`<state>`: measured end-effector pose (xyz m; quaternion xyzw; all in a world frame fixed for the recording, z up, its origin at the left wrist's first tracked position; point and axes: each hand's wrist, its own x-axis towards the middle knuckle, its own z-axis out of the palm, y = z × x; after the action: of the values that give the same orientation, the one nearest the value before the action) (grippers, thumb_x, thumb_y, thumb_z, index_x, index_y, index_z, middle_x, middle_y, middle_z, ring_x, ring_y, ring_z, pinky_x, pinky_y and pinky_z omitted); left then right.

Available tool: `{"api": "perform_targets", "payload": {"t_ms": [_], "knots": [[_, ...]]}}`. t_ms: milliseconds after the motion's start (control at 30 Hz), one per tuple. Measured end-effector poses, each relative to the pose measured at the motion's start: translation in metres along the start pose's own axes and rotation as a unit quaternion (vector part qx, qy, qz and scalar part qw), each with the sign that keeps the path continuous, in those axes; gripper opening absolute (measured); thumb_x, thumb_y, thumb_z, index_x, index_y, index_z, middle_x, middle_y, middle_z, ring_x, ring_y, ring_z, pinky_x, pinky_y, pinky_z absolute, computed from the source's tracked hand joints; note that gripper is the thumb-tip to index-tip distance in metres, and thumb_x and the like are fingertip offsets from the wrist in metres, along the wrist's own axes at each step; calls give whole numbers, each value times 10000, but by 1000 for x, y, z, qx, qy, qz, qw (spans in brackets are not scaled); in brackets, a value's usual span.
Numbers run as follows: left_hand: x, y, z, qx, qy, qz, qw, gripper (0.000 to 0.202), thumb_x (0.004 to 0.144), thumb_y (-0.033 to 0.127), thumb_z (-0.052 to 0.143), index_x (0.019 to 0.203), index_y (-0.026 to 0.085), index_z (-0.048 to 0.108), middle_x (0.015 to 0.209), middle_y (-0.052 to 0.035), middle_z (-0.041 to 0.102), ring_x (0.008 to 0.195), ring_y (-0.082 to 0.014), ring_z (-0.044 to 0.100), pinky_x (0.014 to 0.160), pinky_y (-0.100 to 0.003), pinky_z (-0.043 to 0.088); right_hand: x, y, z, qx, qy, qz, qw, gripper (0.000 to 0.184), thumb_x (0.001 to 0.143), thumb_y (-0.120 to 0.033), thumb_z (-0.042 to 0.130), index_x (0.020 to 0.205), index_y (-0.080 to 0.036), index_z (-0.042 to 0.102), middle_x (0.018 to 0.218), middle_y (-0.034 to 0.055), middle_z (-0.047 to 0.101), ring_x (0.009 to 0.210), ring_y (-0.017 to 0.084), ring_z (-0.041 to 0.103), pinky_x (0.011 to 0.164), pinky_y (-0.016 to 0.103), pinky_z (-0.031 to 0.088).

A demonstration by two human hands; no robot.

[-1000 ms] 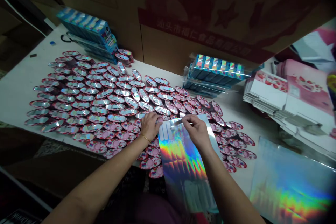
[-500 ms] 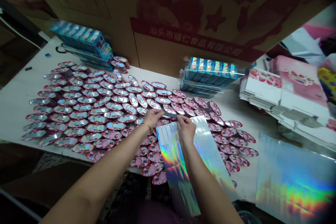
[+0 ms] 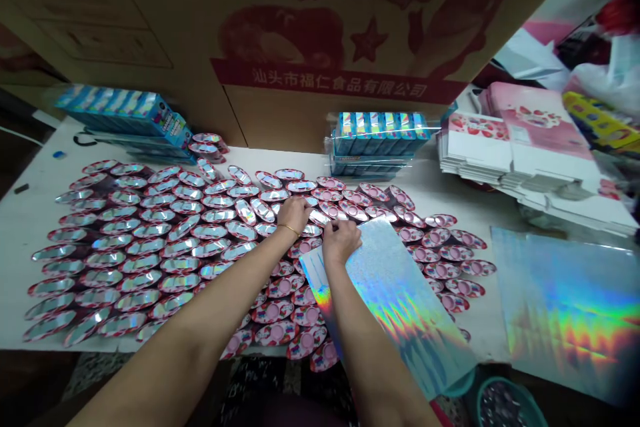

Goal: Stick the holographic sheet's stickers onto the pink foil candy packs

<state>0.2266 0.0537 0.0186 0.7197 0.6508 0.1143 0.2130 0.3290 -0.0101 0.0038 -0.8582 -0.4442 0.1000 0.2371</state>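
Observation:
Several oval red-and-pink card pieces lie in rows across the white table; those on the left carry shiny holographic stickers, those nearer me show bare pink centres. My left hand rests fingers-down on a piece in the middle rows. My right hand is closed in a pinch at the top edge of a holographic sticker sheet that lies over the pieces. What the fingers pinch is too small to name.
A second holographic sheet lies at the right. Blue boxed packs stand at the back centre and more blue packs at the back left. Flat pink-and-white cartons are stacked at the right. A cardboard box wall closes the back.
Both hands moved away from me to the middle rows. The strip held between them a moment ago is no longer seen. The camera tilted up.

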Motion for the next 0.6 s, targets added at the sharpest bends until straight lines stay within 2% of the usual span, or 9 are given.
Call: {"api": "perform_targets", "payload": {"t_ms": [100,167,233,333,367,433,500,600], "knots": [[3,-1,2,-9,-3,-5,1000,122,738,238,552,811,179,630,858,-62,624,868,-189,545,791,-283,400,5,1,-3,-23,-6,-14,1000,152,755,-280,497,760,-185,616,855,76,551,857,240,434,693,332,276],[4,-3,0,-32,3,-22,999,204,718,211,566,917,181,598,840,-57,612,828,-191,547,756,-289,401,8,4,-9,-22,-6,-46,999,145,761,-263,498,799,-181,612,852,83,548,848,238,427,688,332,273],[2,-6,-5,-62,31,-31,997,253,722,177,543,974,180,573,843,-55,600,811,-189,542,738,-290,396,10,10,-18,-13,-11,-116,993,160,779,-218,479,840,-195,625,855,85,548,840,233,421,685,332,267],[-18,-12,-12,-90,76,-4,993,185,777,192,466,897,172,605,857,-62,578,827,-186,520,764,-299,385,13,25,-32,-6,-33,-239,970,270,797,-135,435,922,-244,648,845,78,540,820,218,409,674,328,259],[-28,-13,-14,-91,66,19,994,186,795,229,456,869,176,618,852,-61,571,835,-187,511,774,-304,379,14,31,-36,-6,-36,-262,964,300,796,-120,430,955,-254,646,846,78,537,811,214,405,671,327,259],[-52,-12,-14,-77,4,77,994,205,795,330,487,842,199,637,848,-53,560,856,-193,493,783,-314,368,17,44,-43,-5,-42,-281,959,320,796,-112,432,984,-262,643,865,72,538,805,205,408,673,321,270],[-74,-6,-10,-50,-54,115,991,225,738,405,574,852,221,637,876,-49,548,890,-207,470,783,-323,356,20,55,-47,3,-70,-310,948,314,809,-124,434,1004,-265,636,922,61,543,822,193,425,694,315,294],[-90,5,1,-12,-66,97,993,242,675,380,658,852,222,612,920,-48,530,909,-218,449,772,-330,345,23,64,-49,-9,-144,-397,906,309,836,-160,441,1057,-295,610,1020,50,542,887,188,442,724,307,320]]}}
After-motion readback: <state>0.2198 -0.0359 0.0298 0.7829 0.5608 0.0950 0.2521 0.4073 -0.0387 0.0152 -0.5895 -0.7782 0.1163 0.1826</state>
